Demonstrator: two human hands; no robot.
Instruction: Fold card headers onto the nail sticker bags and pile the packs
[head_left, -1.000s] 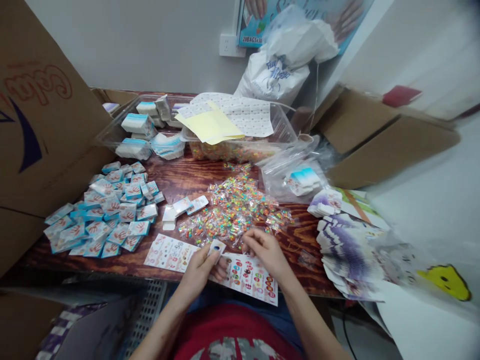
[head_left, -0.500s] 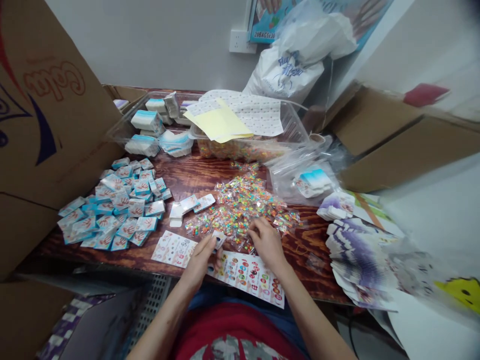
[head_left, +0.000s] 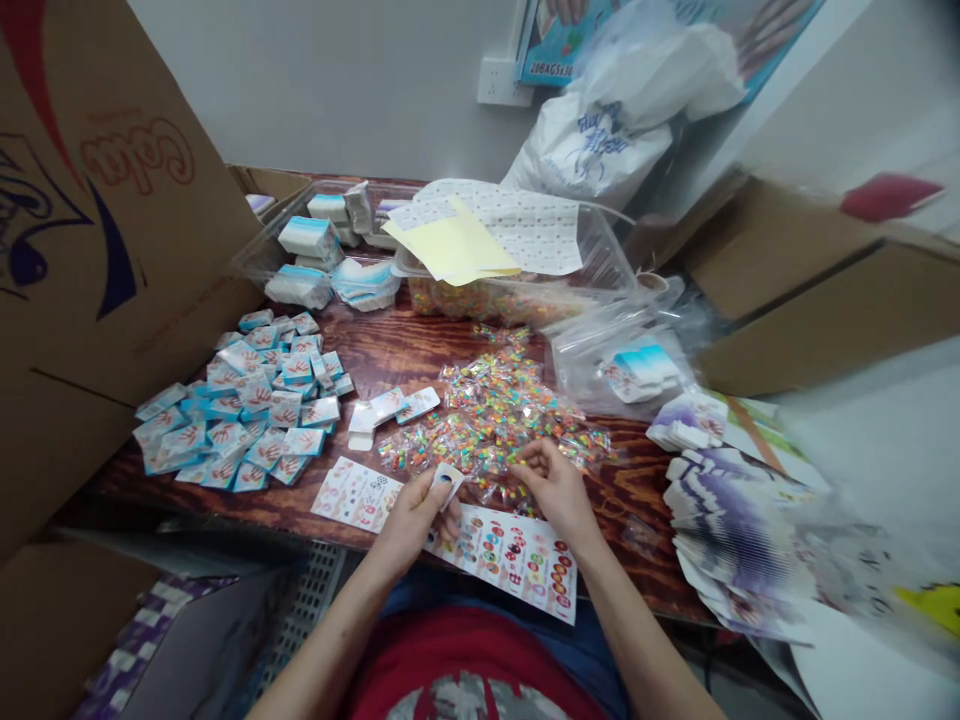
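My left hand [head_left: 416,510] is closed on a small white box [head_left: 448,484], held between thumb and fingers with a dark opening showing on the near side. Under that hand lies a sheet of printed stickers [head_left: 517,562], spread along the table's front edge. My right hand [head_left: 559,490] reaches to the near right side of a heap of small clear packets of coloured candy [head_left: 487,420]. Its fingers are curled together at the heap, and what they pinch, if anything, is hidden. Left of the heap are several loose white boxes [head_left: 388,404], lying flat.
A pile of blue-and-white small boxes [head_left: 255,405] covers the table's left part, beside a large cardboard carton [head_left: 172,270]. Behind stand clear plastic trays [head_left: 615,250] with papers [head_left: 465,245] on top. Stacks of flat purple-and-white cartons [head_left: 720,520] and plastic bags lie at right.
The view has swung slightly to the left. My left hand has turned the small box a little more upright. My right hand's fingers have shifted slightly over the candy packets.
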